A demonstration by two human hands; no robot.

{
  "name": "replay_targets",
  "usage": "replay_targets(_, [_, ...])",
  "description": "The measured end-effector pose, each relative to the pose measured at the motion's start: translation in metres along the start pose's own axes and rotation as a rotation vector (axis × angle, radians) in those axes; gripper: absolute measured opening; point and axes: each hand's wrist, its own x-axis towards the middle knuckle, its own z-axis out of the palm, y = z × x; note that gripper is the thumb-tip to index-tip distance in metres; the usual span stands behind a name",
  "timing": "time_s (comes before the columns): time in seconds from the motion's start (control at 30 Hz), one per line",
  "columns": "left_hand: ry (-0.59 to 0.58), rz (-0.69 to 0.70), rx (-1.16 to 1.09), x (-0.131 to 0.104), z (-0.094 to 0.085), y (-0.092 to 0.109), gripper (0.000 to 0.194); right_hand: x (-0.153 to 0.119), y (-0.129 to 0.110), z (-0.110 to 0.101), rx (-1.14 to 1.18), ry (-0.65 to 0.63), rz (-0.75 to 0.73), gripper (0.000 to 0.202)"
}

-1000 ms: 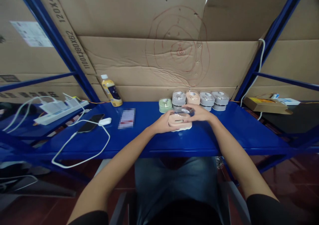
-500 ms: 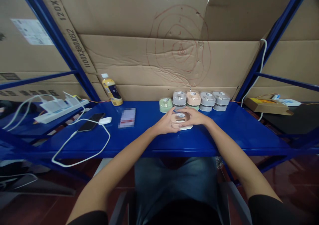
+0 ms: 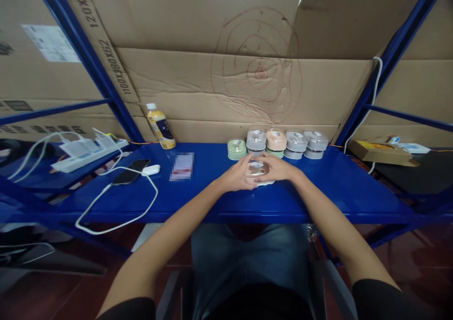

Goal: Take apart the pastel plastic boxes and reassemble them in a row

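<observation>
Between my hands, over the middle of the blue tabletop, is a small rounded case (image 3: 256, 170) with a clear lid and a pinkish-beige inside. My left hand (image 3: 236, 175) grips its left side, and my right hand (image 3: 280, 168) wraps its right side from above. Fingers of both hands cover parts of the lid and sides. Something white shows under the case near its right front; I cannot make out what it is. Just behind my hands stands a row of like cases: a green one (image 3: 236, 149), several grey ones (image 3: 296, 144) and a peach one (image 3: 276, 140).
On the left lie a phone (image 3: 130, 172) with a white cable, a pixelated card (image 3: 182, 167) and a power strip (image 3: 90, 155). A yellow bottle (image 3: 161, 127) stands at the back against cardboard. An open cardboard box (image 3: 384, 153) sits at the right, beyond the blue post.
My view has shifted slightly. Both hands stay around the case, and my right fingers have moved a little on its lid. The other things have not moved.
</observation>
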Motion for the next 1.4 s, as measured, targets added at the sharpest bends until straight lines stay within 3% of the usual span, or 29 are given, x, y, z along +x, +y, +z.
replay_targets(0.57, [0.032, 0.007, -0.073, 0.003, -0.002, 0.004, 0.13, 0.002, 0.0, 0.002, 0.019, 0.003, -0.043, 0.09])
replay_targets(1.0, [0.107, -0.04, -0.157, 0.008, 0.012, -0.013, 0.138, 0.002, 0.004, 0.003, 0.032, -0.004, -0.014, 0.091])
replay_targets(1.3, [0.082, 0.006, -0.066, 0.005, 0.0, 0.004, 0.107, 0.004, 0.006, 0.005, 0.08, 0.005, 0.011, 0.094])
replay_targets(1.4, [0.134, -0.02, -0.032, 0.002, -0.006, 0.01, 0.103, 0.004, 0.006, 0.002, 0.166, 0.065, 0.024, 0.093])
